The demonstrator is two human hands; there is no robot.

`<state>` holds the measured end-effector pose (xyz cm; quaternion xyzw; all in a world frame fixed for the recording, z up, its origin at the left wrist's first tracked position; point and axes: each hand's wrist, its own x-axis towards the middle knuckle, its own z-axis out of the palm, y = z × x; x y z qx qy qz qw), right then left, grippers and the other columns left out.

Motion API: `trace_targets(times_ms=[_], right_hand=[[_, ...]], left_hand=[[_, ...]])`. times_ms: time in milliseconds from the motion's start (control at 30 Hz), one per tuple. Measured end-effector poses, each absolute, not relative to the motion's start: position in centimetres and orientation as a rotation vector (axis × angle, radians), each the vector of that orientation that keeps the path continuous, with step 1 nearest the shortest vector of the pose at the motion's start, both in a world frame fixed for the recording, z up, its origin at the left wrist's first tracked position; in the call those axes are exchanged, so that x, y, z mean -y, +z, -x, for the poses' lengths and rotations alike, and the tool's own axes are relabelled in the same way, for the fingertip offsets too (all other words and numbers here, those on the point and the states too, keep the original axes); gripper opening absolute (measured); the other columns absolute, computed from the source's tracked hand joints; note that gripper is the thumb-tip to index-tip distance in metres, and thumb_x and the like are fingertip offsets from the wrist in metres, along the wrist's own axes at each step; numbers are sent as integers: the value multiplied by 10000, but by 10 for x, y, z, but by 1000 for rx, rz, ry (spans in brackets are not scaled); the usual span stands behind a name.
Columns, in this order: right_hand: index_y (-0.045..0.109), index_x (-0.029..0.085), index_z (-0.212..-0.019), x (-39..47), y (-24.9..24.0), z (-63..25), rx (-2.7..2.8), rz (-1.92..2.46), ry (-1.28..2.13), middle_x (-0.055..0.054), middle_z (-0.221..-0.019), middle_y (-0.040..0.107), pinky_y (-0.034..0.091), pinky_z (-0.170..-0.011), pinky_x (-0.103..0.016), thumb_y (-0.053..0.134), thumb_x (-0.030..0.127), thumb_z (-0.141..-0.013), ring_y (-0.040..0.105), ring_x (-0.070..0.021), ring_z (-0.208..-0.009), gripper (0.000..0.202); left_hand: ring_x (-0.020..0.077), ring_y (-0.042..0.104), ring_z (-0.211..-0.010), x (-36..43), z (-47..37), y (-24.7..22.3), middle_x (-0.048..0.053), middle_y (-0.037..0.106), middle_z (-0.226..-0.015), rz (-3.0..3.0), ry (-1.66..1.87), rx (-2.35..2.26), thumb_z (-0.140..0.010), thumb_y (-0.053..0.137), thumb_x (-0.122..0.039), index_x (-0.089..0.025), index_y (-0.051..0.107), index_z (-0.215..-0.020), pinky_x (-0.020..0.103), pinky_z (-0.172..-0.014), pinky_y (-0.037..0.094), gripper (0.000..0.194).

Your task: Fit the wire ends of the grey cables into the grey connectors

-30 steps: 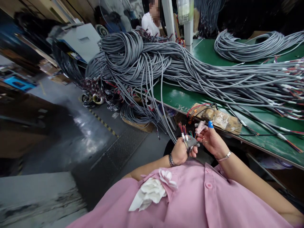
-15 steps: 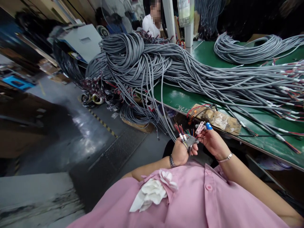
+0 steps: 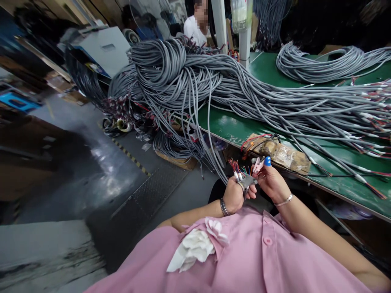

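My left hand (image 3: pixel 233 196) is closed around a bundle of grey cables (image 3: pixel 217 167). Their stripped ends, with coloured wires (image 3: pixel 233 166) and white sleeves, stick up above the fist. A grey covering (image 3: pixel 247 182) wraps its thumb. Just to the right, my right hand (image 3: pixel 275 185) pinches a pale pink clip (image 3: pixel 258 164) beside fine coloured wires. One digit of that hand wears a blue fingertip cover (image 3: pixel 267 161). Whether the clip's jaws touch a wire is too small to tell.
A large heap of grey cables (image 3: pixel 171 69) runs along the green table (image 3: pixel 222 124). A taped brown block (image 3: pixel 284 152) lies at its near edge. Another coil (image 3: pixel 324 63) sits farther back. A person in white (image 3: pixel 194 30) is beyond the heap. A metal plate (image 3: pixel 149 191) covers part of the floor.
My right hand and the pink clip have shifted slightly left and the clip is angled differently. My left hand has moved a little right, still gripping the cables.
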<state>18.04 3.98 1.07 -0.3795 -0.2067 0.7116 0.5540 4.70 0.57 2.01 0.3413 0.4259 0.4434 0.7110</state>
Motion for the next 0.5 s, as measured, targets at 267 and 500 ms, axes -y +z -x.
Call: trace_targets(times_ms=[267,500], right_hand=[[667,203,-799,-38,4,-179,434,836,1692,-18,-735,665,452,-546,-270,607,651,-728,537,-127,-553,458],[672,217,-855,-34,15,-190,491,821,1845,-52,-880,683,476,-610,-283,498,682,-785,581,-140,-640,502]], left_hand=[[106,558,-395,-3,-45,15,14,616,-541,-749,960,-969,-739,643,-452,-129,590,-714,189,-350,291,329],[98,545,-376,3,-40,22,19,600,-521,-766,984,-948,-742,648,-478,-121,588,-637,190,-343,294,377]])
